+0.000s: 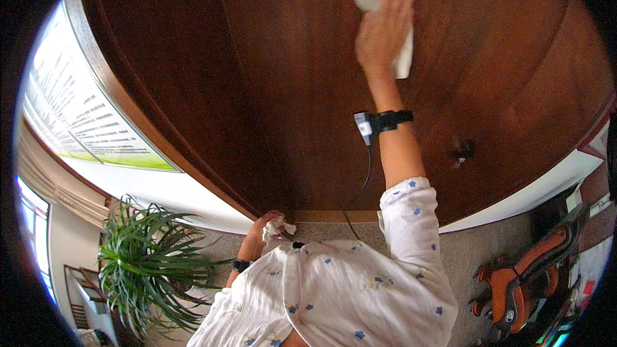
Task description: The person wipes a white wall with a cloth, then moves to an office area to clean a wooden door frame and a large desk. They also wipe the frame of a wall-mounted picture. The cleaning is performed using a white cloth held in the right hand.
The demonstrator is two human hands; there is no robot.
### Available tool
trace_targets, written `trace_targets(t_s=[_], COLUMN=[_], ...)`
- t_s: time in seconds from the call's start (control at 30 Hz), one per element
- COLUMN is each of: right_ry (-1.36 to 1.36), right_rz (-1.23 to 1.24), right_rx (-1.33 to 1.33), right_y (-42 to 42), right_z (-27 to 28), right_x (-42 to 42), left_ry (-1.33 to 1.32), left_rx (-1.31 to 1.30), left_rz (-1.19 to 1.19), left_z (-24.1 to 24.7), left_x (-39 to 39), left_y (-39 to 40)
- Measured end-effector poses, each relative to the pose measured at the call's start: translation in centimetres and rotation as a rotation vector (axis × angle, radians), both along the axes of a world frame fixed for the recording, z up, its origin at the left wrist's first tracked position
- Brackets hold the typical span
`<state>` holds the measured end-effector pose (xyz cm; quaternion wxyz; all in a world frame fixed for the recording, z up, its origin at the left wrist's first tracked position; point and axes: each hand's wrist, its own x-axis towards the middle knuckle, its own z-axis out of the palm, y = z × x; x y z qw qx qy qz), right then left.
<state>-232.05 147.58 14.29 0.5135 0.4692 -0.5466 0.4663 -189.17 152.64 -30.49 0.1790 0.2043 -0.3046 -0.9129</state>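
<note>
In front of me rises a brown wooden door panel (299,82) with vertical grain. My right hand (383,33) lies flat against its upper part and presses a folded white cloth or paper towel (404,60) to the wood. The towel's edges stick out past my fingers and beneath my palm. Low down near the panel's left bottom edge, my left hand (260,231) holds a crumpled white tissue (278,227). A dark door handle or lock (461,153) sits on the panel to the right of my right forearm.
A wall poster with writing (96,115) hangs at left. Below it stands a spiky-leaved green plant (144,260). An orange-and-black chair (513,274) is at lower right. A black cable (369,168) hangs from the band on my right wrist.
</note>
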Motion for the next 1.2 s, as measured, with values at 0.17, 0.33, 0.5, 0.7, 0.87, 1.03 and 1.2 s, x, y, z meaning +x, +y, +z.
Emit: trace_targets(t_s=[0.17,0.33,0.5,0.7,0.87,1.03,1.2], right_ry=[0.100,0.699,0.776,0.550,0.367,-0.115,-0.490], right_rz=[0.318,0.421,0.218,-0.083,-0.255,-0.257,-0.616], right_rx=[0.596,0.834,0.755,0.485,0.155,-0.311,-0.358], right_y=[-1.8,-4.4,-4.2,-1.9,3.8,10.3,15.6], right_z=[-3.4,-14.1,-11.3,2.2,9.3,10.3,6.6], right_x=[6.3,8.1,7.0,3.2,-5.6,-16.7,-28.7], left_ry=[-0.165,-0.254,-0.367,-0.303,-0.221,-0.173,-0.075], left_rx=[-0.238,-0.064,-0.198,-0.068,-0.094,0.221,0.071], left_rz=[0.264,0.330,0.314,0.280,0.174,0.150,0.047], left_z=[5.7,6.2,8.6,6.9,5.0,3.3,1.7], left_x=[0.7,-0.3,-2.0,-2.2,-3.1,-3.9,-3.6], left_y=[4.3,3.2,3.7,2.6,0.8,-0.5,-0.8])
